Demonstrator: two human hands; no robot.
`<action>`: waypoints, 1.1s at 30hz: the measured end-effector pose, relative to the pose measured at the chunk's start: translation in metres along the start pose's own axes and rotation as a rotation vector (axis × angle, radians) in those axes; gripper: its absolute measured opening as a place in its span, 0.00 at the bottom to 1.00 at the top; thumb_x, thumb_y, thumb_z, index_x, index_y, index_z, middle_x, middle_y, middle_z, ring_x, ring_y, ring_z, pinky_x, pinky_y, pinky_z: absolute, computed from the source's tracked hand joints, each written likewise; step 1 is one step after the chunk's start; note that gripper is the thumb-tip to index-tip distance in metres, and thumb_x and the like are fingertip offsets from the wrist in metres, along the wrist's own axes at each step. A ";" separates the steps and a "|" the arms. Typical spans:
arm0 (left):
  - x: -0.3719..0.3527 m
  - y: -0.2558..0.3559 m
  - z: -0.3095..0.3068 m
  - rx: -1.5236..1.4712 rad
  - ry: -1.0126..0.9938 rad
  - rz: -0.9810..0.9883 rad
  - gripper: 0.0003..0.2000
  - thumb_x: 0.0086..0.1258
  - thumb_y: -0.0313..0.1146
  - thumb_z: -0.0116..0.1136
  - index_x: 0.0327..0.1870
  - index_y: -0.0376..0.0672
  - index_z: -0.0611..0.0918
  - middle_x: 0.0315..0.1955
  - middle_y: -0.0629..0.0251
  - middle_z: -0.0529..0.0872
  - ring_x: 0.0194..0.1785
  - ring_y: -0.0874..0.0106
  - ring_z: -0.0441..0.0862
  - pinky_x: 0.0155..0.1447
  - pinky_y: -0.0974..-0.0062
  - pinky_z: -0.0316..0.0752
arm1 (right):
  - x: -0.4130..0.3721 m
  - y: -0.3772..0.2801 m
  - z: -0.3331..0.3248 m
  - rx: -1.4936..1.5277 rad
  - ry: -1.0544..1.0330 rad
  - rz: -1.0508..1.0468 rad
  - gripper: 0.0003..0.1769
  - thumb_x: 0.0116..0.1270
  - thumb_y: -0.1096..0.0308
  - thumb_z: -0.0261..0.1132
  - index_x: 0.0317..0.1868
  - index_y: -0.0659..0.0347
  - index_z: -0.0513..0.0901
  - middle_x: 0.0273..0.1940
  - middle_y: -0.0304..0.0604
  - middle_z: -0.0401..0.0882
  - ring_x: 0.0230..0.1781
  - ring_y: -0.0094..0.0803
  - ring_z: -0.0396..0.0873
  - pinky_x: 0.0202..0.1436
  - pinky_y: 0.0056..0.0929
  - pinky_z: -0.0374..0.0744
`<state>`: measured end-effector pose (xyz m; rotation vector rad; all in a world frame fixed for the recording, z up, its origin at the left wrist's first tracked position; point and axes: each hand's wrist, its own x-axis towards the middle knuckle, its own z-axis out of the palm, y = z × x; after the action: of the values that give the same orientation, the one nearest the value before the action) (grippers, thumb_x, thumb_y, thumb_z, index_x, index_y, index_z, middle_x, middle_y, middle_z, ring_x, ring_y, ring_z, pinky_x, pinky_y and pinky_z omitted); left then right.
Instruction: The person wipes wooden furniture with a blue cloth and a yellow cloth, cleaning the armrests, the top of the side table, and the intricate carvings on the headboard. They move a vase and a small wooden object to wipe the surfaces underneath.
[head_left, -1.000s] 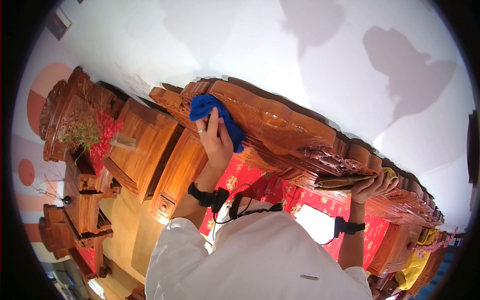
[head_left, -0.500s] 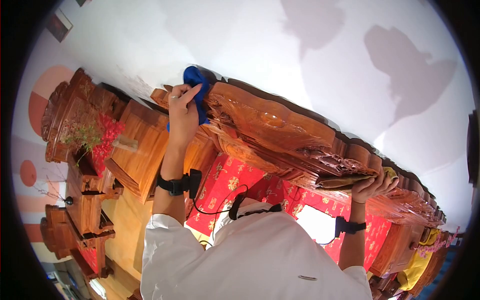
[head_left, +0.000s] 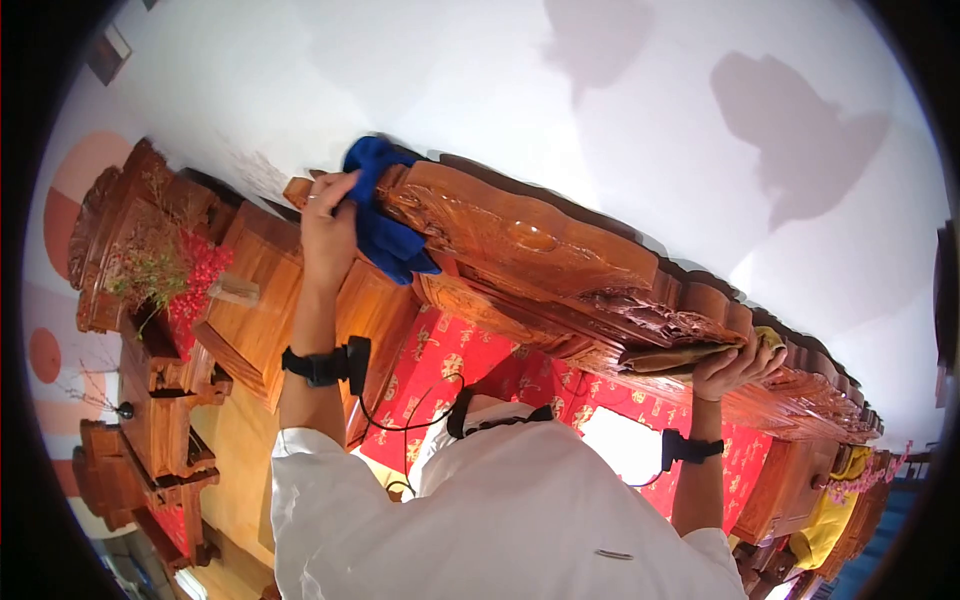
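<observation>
A blue cloth [head_left: 392, 240] hangs over the left end of the carved wooden backrest [head_left: 530, 232]. My left hand [head_left: 328, 228], a ring on one finger, pinches the cloth's near edge; part of the grip is blurred. At the backrest's right part, my right hand [head_left: 738, 366] is closed around a folded brown-and-yellow cloth [head_left: 672, 358] against the top rail. Its fingers curl over the rail, and the cloth's yellow end shows beyond them. Black straps circle both wrists, each with a small device and cable.
Red fabric with gold characters [head_left: 425, 375] lies below the backrest, and a white wall [head_left: 480, 80] rises behind it. More carved wooden furniture [head_left: 165, 400] stands at left, near red flowers [head_left: 198, 285]. Yellow cloth [head_left: 830, 525] drapes furniture at lower right.
My left hand has shifted left and slightly down, and the blue cloth now spreads lower over the backrest's end. My right hand keeps its hold; the whole view has slid slightly left.
</observation>
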<state>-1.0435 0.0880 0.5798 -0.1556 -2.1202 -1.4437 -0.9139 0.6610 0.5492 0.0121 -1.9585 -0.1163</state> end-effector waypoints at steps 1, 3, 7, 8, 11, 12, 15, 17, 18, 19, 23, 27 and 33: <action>0.003 0.015 -0.003 -0.085 -0.034 -0.133 0.22 0.68 0.11 0.48 0.58 0.39 0.85 0.50 0.59 0.81 0.55 0.64 0.81 0.63 0.76 0.71 | -0.005 0.001 -0.001 -0.091 -0.027 0.013 0.26 0.79 0.59 0.45 0.62 0.69 0.78 0.65 0.57 0.67 0.77 0.68 0.53 0.78 0.68 0.50; 0.009 0.024 -0.006 0.041 -0.116 -0.076 0.22 0.68 0.11 0.48 0.59 0.39 0.85 0.50 0.59 0.80 0.56 0.64 0.80 0.64 0.76 0.70 | -0.005 0.002 -0.001 -0.057 -0.022 0.013 0.26 0.79 0.58 0.45 0.62 0.68 0.78 0.66 0.56 0.67 0.77 0.68 0.53 0.78 0.68 0.50; 0.033 0.051 -0.012 0.299 -0.311 0.055 0.24 0.66 0.11 0.47 0.59 0.40 0.85 0.50 0.54 0.81 0.58 0.57 0.77 0.65 0.69 0.71 | -0.005 0.003 0.003 -0.024 -0.002 0.014 0.25 0.79 0.59 0.45 0.62 0.68 0.78 0.65 0.55 0.67 0.78 0.66 0.52 0.78 0.69 0.49; 0.037 0.059 -0.010 0.399 -0.382 0.120 0.24 0.65 0.11 0.47 0.58 0.40 0.86 0.50 0.52 0.81 0.58 0.54 0.77 0.64 0.67 0.71 | -0.005 0.003 0.003 -0.026 0.003 0.007 0.25 0.79 0.59 0.45 0.62 0.68 0.78 0.65 0.56 0.67 0.78 0.66 0.52 0.78 0.69 0.49; 0.040 0.065 -0.002 0.522 -0.369 0.177 0.24 0.64 0.12 0.46 0.56 0.40 0.87 0.52 0.51 0.82 0.57 0.51 0.76 0.63 0.62 0.72 | -0.005 0.003 0.003 -0.005 0.004 0.011 0.25 0.80 0.59 0.45 0.62 0.67 0.78 0.65 0.55 0.67 0.78 0.66 0.53 0.79 0.68 0.48; 0.040 0.065 -0.002 0.538 -0.368 0.166 0.23 0.64 0.12 0.47 0.55 0.41 0.87 0.52 0.51 0.82 0.57 0.50 0.76 0.63 0.61 0.72 | -0.005 0.003 0.003 0.000 0.004 0.017 0.25 0.80 0.59 0.45 0.63 0.67 0.78 0.66 0.55 0.67 0.78 0.66 0.52 0.79 0.68 0.47; 0.022 0.051 -0.001 0.512 -0.263 0.216 0.23 0.63 0.11 0.48 0.55 0.41 0.88 0.50 0.53 0.82 0.56 0.52 0.77 0.62 0.62 0.73 | -0.006 0.002 0.002 -0.028 -0.020 0.036 0.25 0.80 0.58 0.45 0.63 0.67 0.78 0.66 0.55 0.67 0.78 0.66 0.52 0.80 0.67 0.47; 0.003 0.047 0.001 0.461 -0.149 0.229 0.24 0.61 0.08 0.50 0.53 0.41 0.88 0.48 0.55 0.81 0.55 0.54 0.78 0.60 0.63 0.74 | -0.004 -0.002 0.003 -0.045 -0.016 0.035 0.25 0.80 0.58 0.45 0.63 0.68 0.78 0.66 0.55 0.67 0.78 0.66 0.52 0.80 0.66 0.47; 0.009 0.045 0.004 0.443 -0.169 0.249 0.24 0.61 0.08 0.50 0.53 0.41 0.88 0.48 0.55 0.81 0.55 0.54 0.78 0.60 0.63 0.74 | -0.005 0.000 0.000 -0.072 -0.017 0.029 0.26 0.80 0.58 0.45 0.62 0.68 0.78 0.67 0.55 0.67 0.78 0.66 0.52 0.80 0.66 0.47; 0.010 0.046 0.000 0.412 -0.177 0.237 0.24 0.61 0.08 0.50 0.53 0.41 0.88 0.48 0.55 0.81 0.55 0.54 0.78 0.60 0.63 0.74 | -0.004 0.000 0.001 -0.052 -0.004 0.020 0.26 0.80 0.58 0.44 0.62 0.68 0.78 0.67 0.55 0.67 0.78 0.66 0.53 0.79 0.67 0.47; 0.027 0.052 0.000 0.479 -0.236 0.215 0.23 0.61 0.10 0.48 0.51 0.41 0.89 0.47 0.54 0.82 0.56 0.53 0.77 0.62 0.61 0.74 | -0.007 0.004 0.003 -0.022 -0.008 0.019 0.25 0.80 0.58 0.45 0.64 0.67 0.77 0.67 0.55 0.66 0.78 0.68 0.52 0.79 0.69 0.46; 0.044 0.061 0.011 0.598 -0.338 0.186 0.24 0.61 0.12 0.45 0.53 0.40 0.88 0.50 0.53 0.83 0.57 0.51 0.76 0.64 0.61 0.72 | -0.007 0.004 0.002 -0.042 -0.019 0.021 0.25 0.80 0.58 0.45 0.63 0.68 0.77 0.67 0.55 0.66 0.78 0.68 0.52 0.79 0.68 0.46; 0.019 0.044 0.006 0.500 -0.127 0.323 0.23 0.58 0.08 0.50 0.49 0.39 0.89 0.47 0.54 0.83 0.53 0.52 0.79 0.59 0.65 0.74 | -0.008 0.005 0.003 -0.005 -0.013 0.021 0.26 0.80 0.57 0.44 0.64 0.65 0.78 0.67 0.53 0.67 0.79 0.65 0.50 0.81 0.66 0.42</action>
<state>-1.0442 0.1077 0.6239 -0.3828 -2.3559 -0.7118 -0.9134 0.6668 0.5413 -0.0128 -1.9707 -0.1080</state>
